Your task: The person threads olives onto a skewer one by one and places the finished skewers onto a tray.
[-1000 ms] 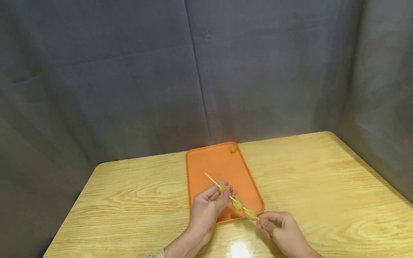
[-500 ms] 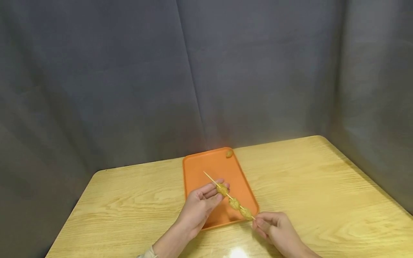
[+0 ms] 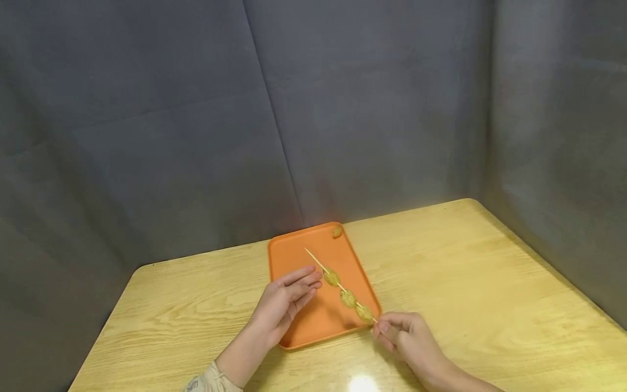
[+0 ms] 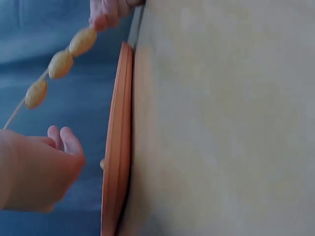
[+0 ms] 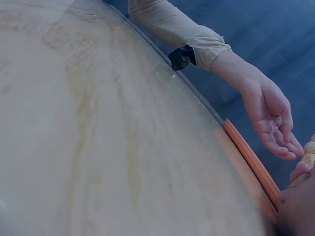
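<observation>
Between thumb and fingers, my right hand (image 3: 406,340) pinches the lower end of a thin wooden skewer (image 3: 315,259). Three tan, wrinkled oval balls (image 3: 348,298) are threaded on it, and its bare pointed tip slants up and away to the left. My left hand (image 3: 281,302) is beside the upper ball, fingers loosely extended, with nothing in its grasp. The left wrist view shows the row of balls (image 4: 60,64) apart from the left hand (image 4: 42,169). Beneath both hands lies an orange tray (image 3: 299,261). In the right wrist view, the right hand (image 5: 300,201) hides most of the skewer.
One loose tan ball (image 3: 337,232) lies in the tray's far right corner. The tray rests on a wood-grain table (image 3: 441,261). Grey cloth (image 3: 372,109) hangs behind the table and along its sides.
My left hand has let go of the upper ball and drawn back to the left. The right hand still holds the skewer. The head view has shifted slightly.
</observation>
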Motion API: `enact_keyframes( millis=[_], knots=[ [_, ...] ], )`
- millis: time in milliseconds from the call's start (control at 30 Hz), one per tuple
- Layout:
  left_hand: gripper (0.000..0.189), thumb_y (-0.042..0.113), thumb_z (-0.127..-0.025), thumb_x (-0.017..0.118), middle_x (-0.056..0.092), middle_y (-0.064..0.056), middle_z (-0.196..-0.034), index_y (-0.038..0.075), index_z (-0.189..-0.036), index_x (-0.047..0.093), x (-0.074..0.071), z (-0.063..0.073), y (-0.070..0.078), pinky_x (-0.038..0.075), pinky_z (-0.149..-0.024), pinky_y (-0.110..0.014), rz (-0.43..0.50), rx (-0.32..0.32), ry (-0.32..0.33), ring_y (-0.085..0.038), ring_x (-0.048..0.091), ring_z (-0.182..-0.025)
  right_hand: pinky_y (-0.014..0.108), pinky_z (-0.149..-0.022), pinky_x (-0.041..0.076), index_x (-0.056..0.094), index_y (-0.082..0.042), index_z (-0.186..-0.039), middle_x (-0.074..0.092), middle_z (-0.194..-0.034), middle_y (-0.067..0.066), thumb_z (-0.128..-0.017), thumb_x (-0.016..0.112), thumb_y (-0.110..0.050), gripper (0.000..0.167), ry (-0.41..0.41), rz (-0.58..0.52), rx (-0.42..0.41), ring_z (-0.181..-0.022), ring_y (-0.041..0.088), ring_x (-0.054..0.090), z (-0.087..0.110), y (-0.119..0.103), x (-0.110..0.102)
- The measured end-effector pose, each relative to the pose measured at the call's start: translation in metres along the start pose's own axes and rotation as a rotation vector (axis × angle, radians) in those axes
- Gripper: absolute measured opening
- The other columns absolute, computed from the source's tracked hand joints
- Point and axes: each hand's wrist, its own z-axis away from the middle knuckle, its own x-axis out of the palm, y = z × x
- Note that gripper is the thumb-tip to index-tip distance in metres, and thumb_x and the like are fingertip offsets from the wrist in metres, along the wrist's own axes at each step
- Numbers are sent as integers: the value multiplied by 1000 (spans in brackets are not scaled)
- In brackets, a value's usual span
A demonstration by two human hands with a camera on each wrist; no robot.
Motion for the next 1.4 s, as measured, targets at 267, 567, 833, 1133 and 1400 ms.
enact_keyframes(
  millis=[267, 567, 833, 1133, 1400],
  knots=[
    [43, 6, -101, 53, 56, -16, -146, 4, -144, 51, -15, -31, 13, 54, -101, -26, -164, -22, 87, -27, 59, -129, 18, -80, 54, 65, 13, -105, 55, -70, -6, -102, 51, -11, 28, 99, 11, -14, -68, 8, 48, -5, -3, -11],
    [40, 13, -98, 62, 67, -12, -132, 6, -138, 59, -12, -88, 21, 56, -97, -32, -353, -60, 154, -27, 67, -115, 25, -63, 46, 57, 15, -82, 48, -64, 0, -98, 47, -1, 25, 227, 14, -82, -50, 8, 35, -20, -2, -38],
    [31, 6, -97, 58, 73, -17, -115, 2, -127, 66, 5, -137, 20, 58, -73, -27, -543, -78, 224, -16, 68, -80, 27, -58, 43, 59, 15, -87, 48, -62, -3, -101, 49, -6, 27, 287, 28, -107, -50, 7, 37, -24, -2, -61],
    [29, 14, -92, 61, 77, -3, -106, 11, -119, 73, 31, -161, 24, 57, -69, -33, -1196, 105, 363, -21, 71, -85, 21, -50, 39, 65, 12, -97, 48, -63, -4, -99, 49, -2, 21, 311, 41, -74, -46, 6, 34, -18, -6, -62],
    [44, 31, -91, 69, 32, 5, -54, 15, -58, 44, 42, -178, 16, 25, -48, -32, -1250, 88, 443, -15, 32, -52, 24, -57, 42, 60, 9, -83, 50, -67, -1, -98, 51, -2, 21, 287, 23, -56, -50, 8, 36, -19, -5, -56]
  ],
)
